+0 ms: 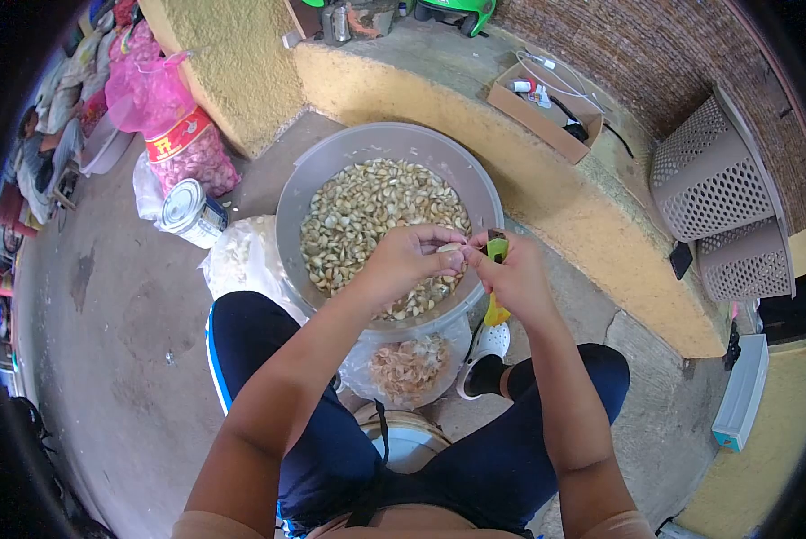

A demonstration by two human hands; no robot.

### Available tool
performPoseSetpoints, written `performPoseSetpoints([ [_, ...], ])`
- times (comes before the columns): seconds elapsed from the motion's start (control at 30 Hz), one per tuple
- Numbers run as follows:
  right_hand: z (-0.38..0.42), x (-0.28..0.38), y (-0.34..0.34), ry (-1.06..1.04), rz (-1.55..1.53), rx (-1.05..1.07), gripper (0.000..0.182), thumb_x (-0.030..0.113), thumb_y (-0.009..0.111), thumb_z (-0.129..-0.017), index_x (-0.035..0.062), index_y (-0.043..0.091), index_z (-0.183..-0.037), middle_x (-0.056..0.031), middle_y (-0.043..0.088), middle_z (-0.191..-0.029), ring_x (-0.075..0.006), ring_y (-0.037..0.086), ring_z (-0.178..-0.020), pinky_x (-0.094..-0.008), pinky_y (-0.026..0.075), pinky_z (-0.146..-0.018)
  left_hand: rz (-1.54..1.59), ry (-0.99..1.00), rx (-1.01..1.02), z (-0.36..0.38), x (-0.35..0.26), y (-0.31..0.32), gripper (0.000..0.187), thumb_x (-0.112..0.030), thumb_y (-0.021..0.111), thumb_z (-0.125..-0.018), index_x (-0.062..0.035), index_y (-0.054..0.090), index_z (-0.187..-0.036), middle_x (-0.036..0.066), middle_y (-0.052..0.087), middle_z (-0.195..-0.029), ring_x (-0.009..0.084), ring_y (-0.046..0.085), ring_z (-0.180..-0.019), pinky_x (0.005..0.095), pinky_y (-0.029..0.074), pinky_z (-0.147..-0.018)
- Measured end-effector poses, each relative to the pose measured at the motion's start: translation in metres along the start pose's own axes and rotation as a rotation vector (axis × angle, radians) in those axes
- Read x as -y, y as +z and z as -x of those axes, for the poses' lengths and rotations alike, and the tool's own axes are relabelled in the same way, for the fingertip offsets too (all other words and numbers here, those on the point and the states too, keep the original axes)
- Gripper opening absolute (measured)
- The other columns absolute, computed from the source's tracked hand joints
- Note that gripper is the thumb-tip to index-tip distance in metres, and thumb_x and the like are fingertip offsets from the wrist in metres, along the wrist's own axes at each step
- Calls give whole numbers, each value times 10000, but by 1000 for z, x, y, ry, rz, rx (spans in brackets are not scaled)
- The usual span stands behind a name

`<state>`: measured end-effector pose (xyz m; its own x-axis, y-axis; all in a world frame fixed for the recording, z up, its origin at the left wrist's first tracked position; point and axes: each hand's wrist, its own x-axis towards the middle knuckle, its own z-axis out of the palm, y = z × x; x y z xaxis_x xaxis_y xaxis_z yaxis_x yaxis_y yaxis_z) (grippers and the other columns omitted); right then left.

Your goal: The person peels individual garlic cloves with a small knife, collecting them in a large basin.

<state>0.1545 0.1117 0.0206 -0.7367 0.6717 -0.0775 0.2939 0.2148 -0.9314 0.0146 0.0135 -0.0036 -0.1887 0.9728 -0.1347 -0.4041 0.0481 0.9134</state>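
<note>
My left hand (pixel 409 259) pinches a small pale garlic clove (pixel 451 247) at its fingertips over the big grey basin (pixel 304 193). Right beside it, my right hand (pixel 513 274) grips a knife with a yellow-green handle (pixel 496 310), its tip touching the clove. The basin is full of garlic cloves (pixel 367 216). Below the hands, a clear plastic bag (pixel 409 366) holds peeled skins between my knees.
A tin can (pixel 187 211) and a pink bag of garlic (pixel 187 148) stand to the left on the concrete floor. A yellow ledge (pixel 546 180) carries a cardboard box (pixel 546 108). Perforated baskets (pixel 717 193) lie at right. Another person sits far left.
</note>
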Motion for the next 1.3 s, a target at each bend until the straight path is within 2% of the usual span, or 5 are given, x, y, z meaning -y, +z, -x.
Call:
performPoseSetpoints([
  [0.5, -5, 4, -14, 90, -240, -81, 125, 131, 614, -769, 21, 566, -805, 22, 488, -537, -52, 434, -421, -203, 341, -387, -326, 16, 67, 1, -7, -9, 341, -19, 619, -747, 12, 545, -1079, 85, 610, -848, 117, 583, -730, 233, 472, -676],
  [0.7, -1, 10, -16, 114, -75, 30, 143, 140, 608, -781, 14, 565, -834, 24, 474, -552, -43, 432, -437, -187, 343, -390, -230, 123, -92, 1, -1, -7, 188, -14, 645, -708, -2, 581, -883, 54, 591, -803, 104, 569, -744, 226, 459, -655],
  [0.83, -1, 1, -4, 103, -182, 56, 153, 152, 637, -760, 25, 579, -820, 25, 476, -538, -40, 429, -429, -190, 343, -387, -519, 178, -156, 0, 3, -11, 166, -15, 657, -682, -15, 559, -816, 43, 574, -793, 107, 565, -725, 240, 461, -636],
  [1.2, -1, -3, 26, 6, 184, -129, 266, 218, 661, -699, -20, 598, -800, -140, 606, -637, -175, 577, -560, -294, 444, -538, -972, 436, -243, 3, 10, -1, 155, -33, 623, -659, -12, 561, -800, 151, 559, -766, 295, 571, -698, 349, 456, -615],
  [1.3, -3, -5, 26, 25, 97, -94, 237, 192, 643, -712, -26, 596, -792, -142, 598, -625, -191, 575, -550, -302, 440, -532, -1054, 473, -271, 3, 11, -3, 152, -44, 654, -660, -28, 598, -800, 106, 567, -750, 209, 583, -641, 294, 469, -586],
])
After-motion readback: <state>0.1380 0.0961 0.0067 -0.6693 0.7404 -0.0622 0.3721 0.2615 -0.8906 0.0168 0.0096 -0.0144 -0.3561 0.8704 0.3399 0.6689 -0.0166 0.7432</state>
